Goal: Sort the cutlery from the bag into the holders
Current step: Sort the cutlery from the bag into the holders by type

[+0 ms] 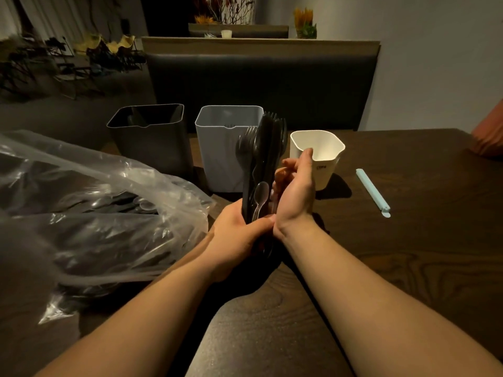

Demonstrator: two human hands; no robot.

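Note:
My left hand (239,235) grips the lower end of an upright bundle of black plastic forks (268,148), with a clear plastic spoon (260,195) in front of it. My right hand (295,189) wraps its fingers round the bundle's right side, thumb raised. Behind stand three holders: a black one (152,142), a grey one (217,148) and a small white one (325,159). A clear plastic bag (95,213) holding more dark cutlery lies on the left of the dark wooden table (408,240).
A light blue bag clip (373,192) lies on the table right of the white holder. A dark padded bench back (258,83) runs behind the table. An orange object (490,131) shows at the right edge.

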